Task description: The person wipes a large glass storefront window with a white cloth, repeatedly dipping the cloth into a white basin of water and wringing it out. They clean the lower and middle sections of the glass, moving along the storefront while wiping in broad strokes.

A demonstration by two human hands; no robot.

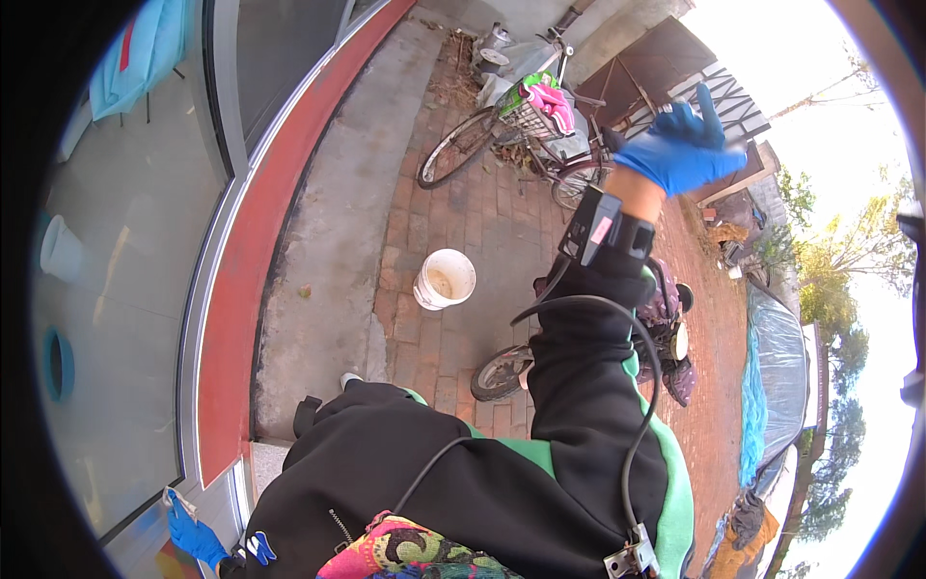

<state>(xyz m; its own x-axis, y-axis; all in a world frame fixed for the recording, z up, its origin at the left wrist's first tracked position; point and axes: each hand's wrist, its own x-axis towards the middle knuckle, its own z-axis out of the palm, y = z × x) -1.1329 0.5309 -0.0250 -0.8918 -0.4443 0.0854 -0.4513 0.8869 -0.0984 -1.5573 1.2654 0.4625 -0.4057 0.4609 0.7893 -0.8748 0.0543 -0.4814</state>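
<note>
My left hand (pixel 194 537), in a blue glove, is at the lower left beside the metal window frame (pixel 189 405). It holds a pale, crumpled cloth (pixel 181 504) against or very near the frame; contact is hard to judge. My right hand (pixel 676 148), also blue-gloved, is raised at the upper right and slightly blurred. One finger points out while others look partly bent, and nothing shows in its grasp. A black device (pixel 595 228) with a cable is strapped to that wrist. On the brick paving stands a white plastic bucket (pixel 445 279) with a dirty inside.
A bicycle (pixel 463 148) with a loaded wire basket (pixel 532 119) leans near the far wall. Partly behind my right arm is a two-wheeled vehicle (pixel 503 373). The concrete ledge (pixel 340 217) runs along the red sill (pixel 268 239). A tarp-covered pile (pixel 778 376) lies at the right.
</note>
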